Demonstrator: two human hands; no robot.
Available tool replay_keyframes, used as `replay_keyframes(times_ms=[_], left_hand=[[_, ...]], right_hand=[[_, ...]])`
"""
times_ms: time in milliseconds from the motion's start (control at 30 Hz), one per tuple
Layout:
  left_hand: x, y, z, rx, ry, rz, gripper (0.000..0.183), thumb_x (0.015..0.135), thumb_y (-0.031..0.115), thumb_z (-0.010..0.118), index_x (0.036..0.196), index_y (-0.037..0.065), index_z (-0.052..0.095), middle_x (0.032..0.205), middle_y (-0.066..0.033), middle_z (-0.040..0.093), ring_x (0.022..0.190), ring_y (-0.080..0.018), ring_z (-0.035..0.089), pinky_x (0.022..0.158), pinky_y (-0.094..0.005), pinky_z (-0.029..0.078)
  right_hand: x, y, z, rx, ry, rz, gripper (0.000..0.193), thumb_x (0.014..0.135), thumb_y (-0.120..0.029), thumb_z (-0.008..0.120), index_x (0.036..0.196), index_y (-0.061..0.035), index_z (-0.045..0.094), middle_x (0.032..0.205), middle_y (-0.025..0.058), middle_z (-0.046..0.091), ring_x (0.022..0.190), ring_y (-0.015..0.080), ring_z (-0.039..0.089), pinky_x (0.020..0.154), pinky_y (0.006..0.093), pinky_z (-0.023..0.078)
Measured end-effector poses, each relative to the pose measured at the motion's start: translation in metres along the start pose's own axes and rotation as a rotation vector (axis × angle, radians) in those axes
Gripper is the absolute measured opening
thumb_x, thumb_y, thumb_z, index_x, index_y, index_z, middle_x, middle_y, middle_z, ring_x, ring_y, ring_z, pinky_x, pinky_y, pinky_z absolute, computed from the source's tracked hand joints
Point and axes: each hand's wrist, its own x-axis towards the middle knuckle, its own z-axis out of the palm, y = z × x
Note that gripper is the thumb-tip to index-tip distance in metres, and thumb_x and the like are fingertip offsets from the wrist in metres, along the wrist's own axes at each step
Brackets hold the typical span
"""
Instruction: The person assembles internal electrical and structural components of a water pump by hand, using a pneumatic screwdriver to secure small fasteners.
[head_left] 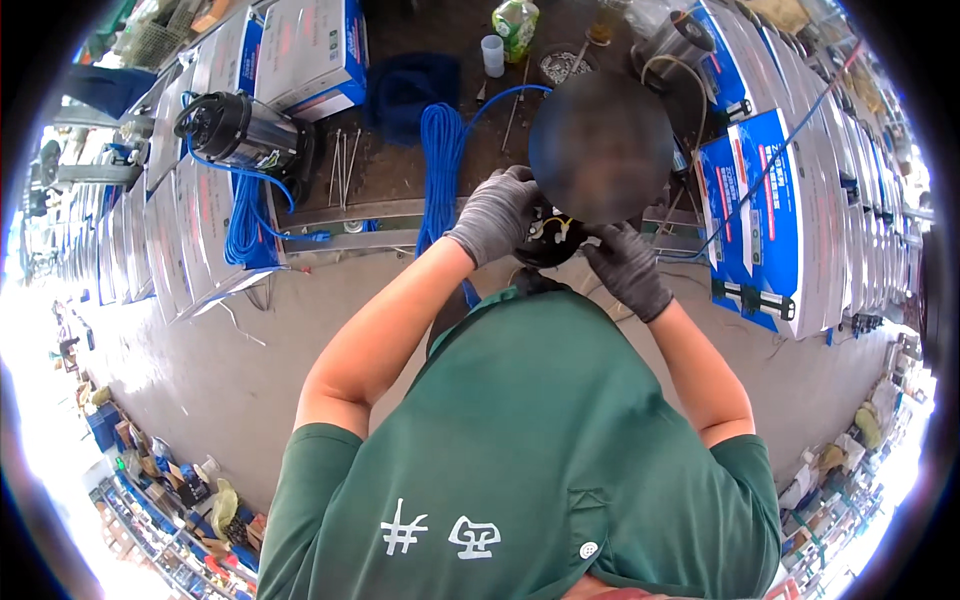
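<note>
A round black housing (pixel 548 243) with yellow wires inside stands in front of me at the bench's edge. A pump like it stands on the left, so it looks like a pump's top end. My left hand (pixel 494 216), in a grey glove, curls its fingers over the housing's left rim. My right hand (pixel 628 268), also gloved, is at the right rim, with thumb and fingers pinched near the wires. What the pinch holds is too small to make out. A round blurred patch hides the area just beyond both hands. A coil of blue cable (pixel 440 160) hangs beside my left hand.
A black and steel pump (pixel 245 135) with a blue cable stands at the left. Blue and white cartons (pixel 755 190) stack at right, and more cartons (pixel 305 55) at back left. Thin rods (pixel 345 168), a white cup (pixel 492 56) and a bowl of small parts (pixel 566 66) lie on the bench.
</note>
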Motion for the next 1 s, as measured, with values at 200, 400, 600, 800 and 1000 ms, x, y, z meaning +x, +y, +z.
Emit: replay_keyframes(times_ms=[200,400,600,800,1000], left_hand=[[-0.008,0.011,-0.001,-0.142,0.09,-0.092,0.028,0.074,-0.001,0.071,0.102,0.005,0.072,0.124,-0.018,0.063,0.116,-0.0391,0.057,0.102,-0.0433,0.047],[-0.019,0.035,-0.009,-0.074,0.065,0.006,0.028,0.072,-0.006,0.067,0.096,0.007,0.074,0.127,-0.0169,0.061,0.119,-0.0404,0.054,0.104,-0.0445,0.045],[-0.024,0.051,-0.003,0.145,-0.009,0.08,0.042,0.077,0.01,0.072,0.119,0.017,0.073,0.131,-0.0148,0.057,0.128,-0.0405,0.047,0.109,-0.0479,0.041],[-0.021,0.067,0.002,0.156,0.012,-0.008,0.039,0.08,0.018,0.071,0.119,0.012,0.069,0.125,-0.015,0.057,0.117,-0.0415,0.053,0.101,-0.0498,0.046],[-0.04,0.05,0.004,-0.1,0.212,-0.089,0.035,0.077,0.007,0.072,0.112,0.008,0.067,0.123,-0.0161,0.062,0.111,-0.0346,0.061,0.094,-0.0414,0.053]], right_hand=[[0.015,-0.019,0.014,-0.215,0.04,-0.009,0.039,0.072,-0.03,0.082,0.101,-0.0063,0.074,0.1,0.0182,0.069,0.096,0.0376,0.063,0.085,0.0462,0.05],[0.021,-0.004,0.031,-0.13,0.056,0.054,0.024,0.078,-0.023,0.073,0.091,-0.003,0.073,0.091,0.019,0.069,0.087,0.0373,0.065,0.073,0.0471,0.051],[0.004,0.009,0.035,0.137,0.252,-0.142,0.014,0.078,-0.006,0.075,0.09,-0.001,0.069,0.095,0.0179,0.067,0.085,0.0362,0.065,0.07,0.0441,0.051],[0.0,0.009,0.031,0.189,0.21,-0.141,0.016,0.082,-0.012,0.075,0.093,-0.0035,0.068,0.097,0.0158,0.065,0.087,0.0356,0.062,0.076,0.045,0.05],[0.02,-0.024,0.02,0.117,0.244,-0.287,0.02,0.087,-0.021,0.071,0.104,-0.0096,0.069,0.095,0.0122,0.067,0.087,0.0354,0.064,0.073,0.0473,0.05]])
